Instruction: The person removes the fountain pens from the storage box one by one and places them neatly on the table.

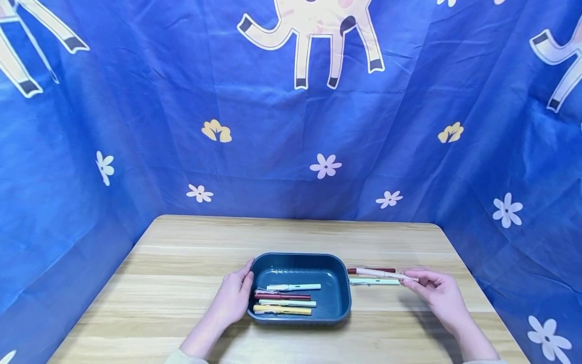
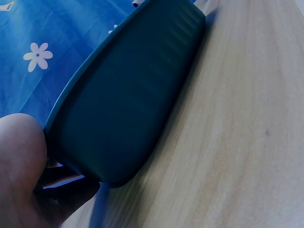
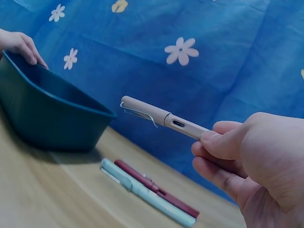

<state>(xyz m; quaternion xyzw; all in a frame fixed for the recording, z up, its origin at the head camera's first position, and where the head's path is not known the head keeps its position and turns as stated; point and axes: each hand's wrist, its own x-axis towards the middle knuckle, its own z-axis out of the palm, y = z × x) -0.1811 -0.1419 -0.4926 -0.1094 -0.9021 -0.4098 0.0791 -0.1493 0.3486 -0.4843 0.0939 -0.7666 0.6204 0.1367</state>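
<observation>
Pinching the pink pen [image 1: 377,273] by its barrel end, the right hand [image 1: 436,293] holds it aloft, just outside the right side of the tray [image 1: 329,299], clip end toward the tray. In my judgement, sound handling calls for a firm pinch, as most of the pen overhangs, and for keeping the clip above the tray's rim. Thumb and fingers are closed on the barrel, apart only by its thickness. The left hand [image 1: 231,297] grips the tray's left end, thumb at the rim, fingers along the outside; its wrist view is dark, so how tightly, I cannot say. Right of the tray, below the held pen, a dark red pen [image 3: 175,199] and a mint pen [image 3: 147,193] lie nearly parallel on the table [image 1: 182,247]. Inside the tray, toward its near left, lie a pale blue pen [image 1: 297,287], a maroon pen [image 1: 291,297], a pale green pen [image 1: 295,304] and a yellow pen [image 1: 291,311]. Beyond the tray hangs a blue curtain [image 1: 268,151].
</observation>
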